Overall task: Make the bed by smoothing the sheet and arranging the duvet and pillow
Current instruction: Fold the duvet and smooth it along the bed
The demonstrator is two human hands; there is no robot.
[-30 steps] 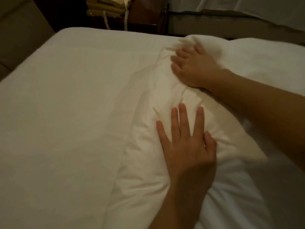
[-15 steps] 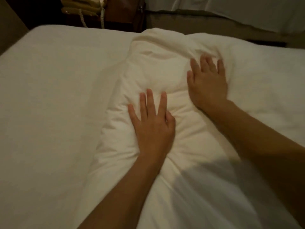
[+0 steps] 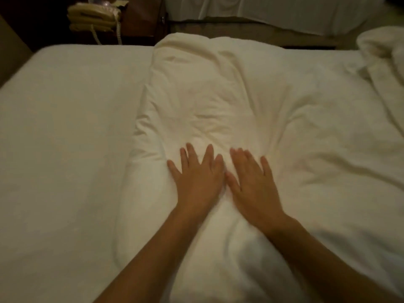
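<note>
While both palms lie flat, I log left hand [image 3: 196, 178] and right hand [image 3: 251, 182] side by side, fingers straight and spread, gripping nothing, pressing the duvet [image 3: 218, 95]. It sits bunched over the bed's right part, with bare sheet [image 3: 65, 138] to its left. The right fingers are blurred, so possibly sliding. Risk: pressing alone may push creases outward or drag the sheet underneath. No pillow identifiable.
</note>
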